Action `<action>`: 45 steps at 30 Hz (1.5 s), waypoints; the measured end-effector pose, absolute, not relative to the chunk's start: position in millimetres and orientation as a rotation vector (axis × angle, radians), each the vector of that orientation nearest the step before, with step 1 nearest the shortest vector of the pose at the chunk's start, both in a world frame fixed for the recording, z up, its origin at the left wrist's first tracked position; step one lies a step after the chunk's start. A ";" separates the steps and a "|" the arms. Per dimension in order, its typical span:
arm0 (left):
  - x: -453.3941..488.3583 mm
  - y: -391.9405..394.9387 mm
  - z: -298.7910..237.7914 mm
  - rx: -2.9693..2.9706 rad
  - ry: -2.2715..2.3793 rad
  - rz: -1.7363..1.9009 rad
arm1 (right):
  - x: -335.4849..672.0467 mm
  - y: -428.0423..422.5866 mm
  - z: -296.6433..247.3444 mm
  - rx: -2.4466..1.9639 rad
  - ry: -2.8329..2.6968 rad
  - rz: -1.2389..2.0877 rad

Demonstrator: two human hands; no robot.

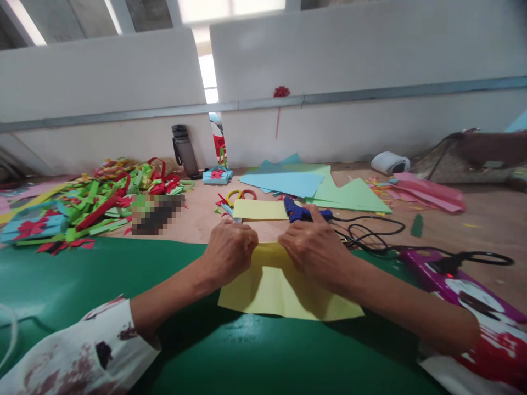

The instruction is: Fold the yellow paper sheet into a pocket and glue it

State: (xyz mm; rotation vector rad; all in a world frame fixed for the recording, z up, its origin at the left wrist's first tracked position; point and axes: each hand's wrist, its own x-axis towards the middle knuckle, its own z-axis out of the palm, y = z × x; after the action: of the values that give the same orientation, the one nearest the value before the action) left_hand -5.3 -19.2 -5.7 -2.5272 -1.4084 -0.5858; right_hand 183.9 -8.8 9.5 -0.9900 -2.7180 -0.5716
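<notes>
- Holds a yellow sheet (284, 293) over the green cover (247, 354), in the near middle, with creases running through it.
- Clenches the left hand (230, 247) on the sheet's far edge, fingers curled in tight.
- Grasps the same edge just to the right with the right hand (315, 241), fingers bent, one straighter and reaching up to the blue glue gun (302, 211); cannot tell whether touching it.
- Has a purple power strip (465, 282) off to the right.
- Shows beyond the hands a yellow strip (259, 209), then scissors (234, 196), and farther off blue paper (284, 181).
</notes>
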 end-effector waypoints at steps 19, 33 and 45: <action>4.8 -24.8 -6.7 -2.576 -1.298 -0.832 | 177.8 -10.3 6.7 -0.870 -2.693 -0.553; -1.9 -27.3 -9.0 -2.548 -1.344 -0.876 | 183.9 -11.8 8.6 -0.925 -2.642 -0.574; 12.1 -15.5 -2.9 -2.531 -1.517 -0.301 | 175.9 -10.7 0.3 -0.876 -2.678 -0.597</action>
State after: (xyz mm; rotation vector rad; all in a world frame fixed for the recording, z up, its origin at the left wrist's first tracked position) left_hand 12.1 -15.5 -2.9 -2.5305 -1.5166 -0.3012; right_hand 175.9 -10.7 0.3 -0.8760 -2.6777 -0.5970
